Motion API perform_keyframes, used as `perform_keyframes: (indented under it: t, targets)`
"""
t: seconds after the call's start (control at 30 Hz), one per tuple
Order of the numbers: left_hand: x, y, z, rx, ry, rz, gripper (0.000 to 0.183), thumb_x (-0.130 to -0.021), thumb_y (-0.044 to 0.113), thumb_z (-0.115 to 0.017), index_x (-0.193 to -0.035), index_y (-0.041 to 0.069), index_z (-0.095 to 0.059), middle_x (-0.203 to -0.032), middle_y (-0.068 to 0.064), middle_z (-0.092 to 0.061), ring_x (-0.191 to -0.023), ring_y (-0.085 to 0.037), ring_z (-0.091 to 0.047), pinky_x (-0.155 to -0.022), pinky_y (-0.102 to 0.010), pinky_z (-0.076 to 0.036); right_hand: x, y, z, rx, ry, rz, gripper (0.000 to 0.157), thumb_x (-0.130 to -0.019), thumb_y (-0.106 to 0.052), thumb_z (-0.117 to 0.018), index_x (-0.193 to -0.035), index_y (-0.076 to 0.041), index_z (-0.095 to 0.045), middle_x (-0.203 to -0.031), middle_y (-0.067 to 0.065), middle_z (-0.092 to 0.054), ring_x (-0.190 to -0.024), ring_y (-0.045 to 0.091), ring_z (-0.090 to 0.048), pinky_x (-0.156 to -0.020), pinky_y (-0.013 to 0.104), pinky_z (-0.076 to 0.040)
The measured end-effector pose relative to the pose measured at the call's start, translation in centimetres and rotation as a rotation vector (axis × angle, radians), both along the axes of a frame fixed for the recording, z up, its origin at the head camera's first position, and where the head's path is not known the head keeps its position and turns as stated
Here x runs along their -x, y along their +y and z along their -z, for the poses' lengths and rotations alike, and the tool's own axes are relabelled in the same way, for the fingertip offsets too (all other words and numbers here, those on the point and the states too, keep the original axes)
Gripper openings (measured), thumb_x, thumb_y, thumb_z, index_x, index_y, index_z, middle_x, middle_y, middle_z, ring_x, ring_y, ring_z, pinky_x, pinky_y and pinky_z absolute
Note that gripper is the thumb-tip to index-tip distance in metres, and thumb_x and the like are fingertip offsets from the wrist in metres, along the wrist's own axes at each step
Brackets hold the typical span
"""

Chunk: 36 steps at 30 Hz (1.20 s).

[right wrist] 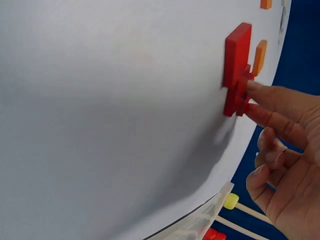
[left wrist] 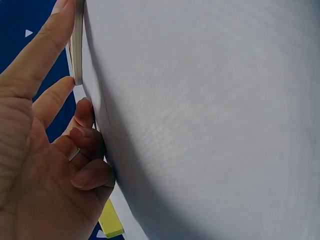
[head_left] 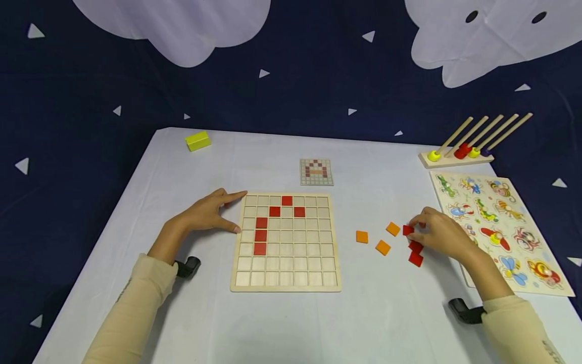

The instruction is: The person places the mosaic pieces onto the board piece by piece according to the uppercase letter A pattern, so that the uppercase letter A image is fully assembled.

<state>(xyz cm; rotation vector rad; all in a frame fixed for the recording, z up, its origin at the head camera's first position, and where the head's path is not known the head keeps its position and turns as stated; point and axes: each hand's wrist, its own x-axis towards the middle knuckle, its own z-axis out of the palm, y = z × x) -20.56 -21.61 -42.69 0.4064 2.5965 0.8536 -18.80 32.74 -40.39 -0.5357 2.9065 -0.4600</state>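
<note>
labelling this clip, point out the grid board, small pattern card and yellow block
Grid board [head_left: 286, 236], head view, bare middle cell.
Pattern card [head_left: 316, 172], head view, middle of printed face.
Yellow block [head_left: 199, 144], head view, front face.

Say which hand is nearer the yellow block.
Left. In the head view, the left hand is below the yellow block; the right hand is far right, at red tiles.

The left hand [head_left: 204, 211] spreads thumb [head_left: 227, 224] and forefinger [head_left: 234, 197] wide, other fingers [left wrist: 92, 175] curled. The right hand [head_left: 443, 233] has thumb [right wrist: 285, 97] and forefinger [right wrist: 276, 121] close together. Both arms [head_left: 132, 308] (sleeved, the pair of them) reach forward.
</note>
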Motion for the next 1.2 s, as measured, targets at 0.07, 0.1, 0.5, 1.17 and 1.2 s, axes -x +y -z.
perform_keyframes:
  t: [0.07, 0.1, 0.5, 1.17, 1.2]
  targets:
    - [0.0, 0.0, 0.0, 0.000, -0.002, -0.003, 0.100, -0.069, 0.039, -0.090, -0.153, 0.015, -0.040, -0.096, -0.007, -0.044, -0.087, -0.020, -0.039, -0.078, -0.035, -0.035, 0.0, 0.1, 0.2, 0.005, 0.017, -0.001, 0.026, -0.080, -0.016, -0.081, -0.097, 0.001, -0.074, -0.087, 0.006, -0.057, -0.077, 0.019, -0.050, -0.066, 0.033, -0.042]
    - [0.0, 0.0, 0.0, 0.000, -0.003, -0.003, 0.100, -0.069, 0.039, -0.090, -0.153, 0.015, -0.040, -0.096, -0.007, -0.044, -0.086, -0.020, -0.039, -0.077, -0.035, -0.035, 0.0, 0.2, 0.3, 0.007, 0.026, -0.003, 0.026, -0.080, -0.017, -0.082, -0.096, 0.001, -0.073, -0.087, 0.006, -0.057, -0.077, 0.018, -0.050, -0.066, 0.032, -0.042]
    - [-0.1, -0.1, 0.1, -0.014, 0.009, 0.007, 0.100, -0.070, 0.038, -0.090, -0.153, 0.014, -0.040, -0.095, -0.007, -0.043, -0.082, -0.020, -0.037, -0.073, -0.034, -0.034, 0.4, -2.2, -0.8, 0.049, 0.066, -0.048, 0.027, -0.079, -0.018, -0.082, -0.098, -0.001, -0.074, -0.087, 0.002, -0.055, -0.073, 0.017, -0.050, -0.058, 0.025, -0.041]
    - [0.0, -0.1, 0.4, 0.017, -0.001, -0.012, 0.102, -0.068, 0.040, -0.091, -0.153, 0.019, -0.039, -0.098, -0.006, -0.045, -0.085, -0.020, -0.040, -0.076, -0.034, -0.036, 2.2, -12.5, -2.1, 0.115, 0.045, -0.260, 0.023, -0.078, -0.017, -0.083, -0.098, -0.007, -0.075, -0.085, 0.000, -0.053, -0.076, 0.016, -0.050, -0.068, 0.030, -0.043]
    - [0.0, -0.1, 0.4, 0.019, 0.001, -0.013, 0.102, -0.068, 0.040, -0.091, -0.153, 0.019, -0.039, -0.098, -0.006, -0.045, -0.086, -0.020, -0.040, -0.076, -0.034, -0.036, 2.3, -12.9, -2.1, 0.119, 0.042, -0.269, 0.025, -0.078, -0.017, -0.083, -0.099, -0.006, -0.076, -0.086, 0.000, -0.053, -0.077, 0.016, -0.050, -0.069, 0.031, -0.044]
